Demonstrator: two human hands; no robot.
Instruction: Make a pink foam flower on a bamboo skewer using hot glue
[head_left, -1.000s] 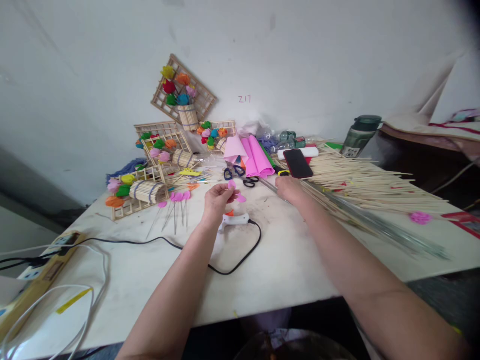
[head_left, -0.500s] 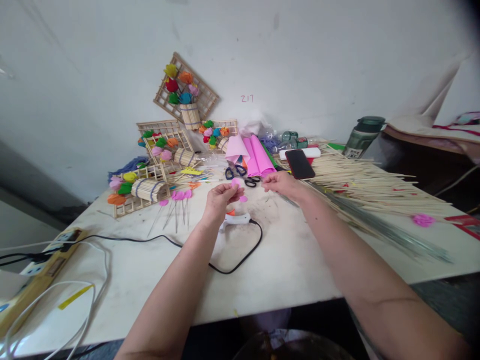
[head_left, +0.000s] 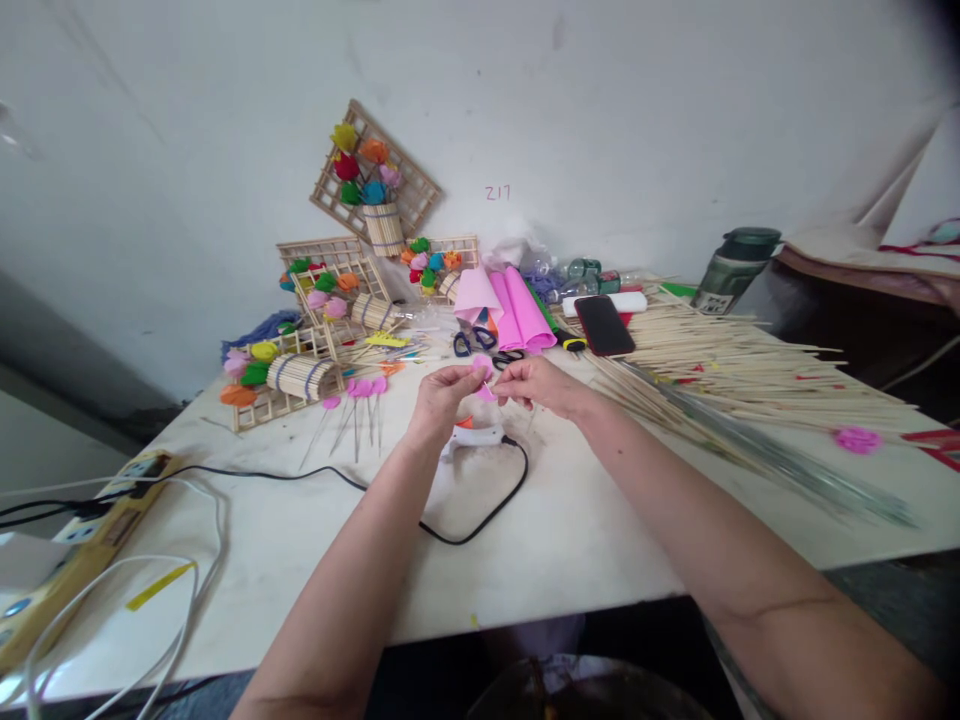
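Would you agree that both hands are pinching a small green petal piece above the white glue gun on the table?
Not quite: the head view shows the small petal piece is pink, not green. The left hand and right hand do pinch it together above the white glue gun on the table.

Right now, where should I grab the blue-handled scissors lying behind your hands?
Take the blue-handled scissors by their two handle loops, coming from above. They lie flat on the white table, loops up and clear of the folded pink paper sheets beside them.
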